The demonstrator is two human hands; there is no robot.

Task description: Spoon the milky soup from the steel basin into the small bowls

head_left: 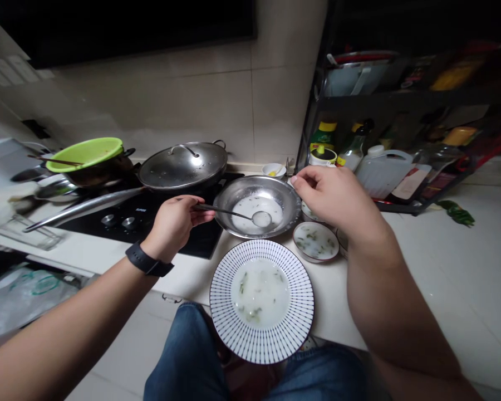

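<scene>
My left hand (176, 223), with a black band on the wrist, is closed around the dark handle of a ladle (261, 219). The ladle's round bowl is over the milky liquid in a shiny metal basin (229, 214). At the basin's far right rim, my right hand (332, 192) is closed in a pinch; its exact contact is partly hidden. Nearer to me, a patterned plate (223, 303) holds cloudy soup with green bits, its front edge overhanging the counter. A small bowl (316, 241) of similar soup stands right of the basin, with another partly hidden behind it.
A lidded pan (183, 164) rests on the black cooktop (150, 220), its long handle reaching left. A green colander (87, 153) tops a dark pot. Back right, a rack (359, 100) holds bottles and jars. A small white bowl (273, 170) stands behind the basin.
</scene>
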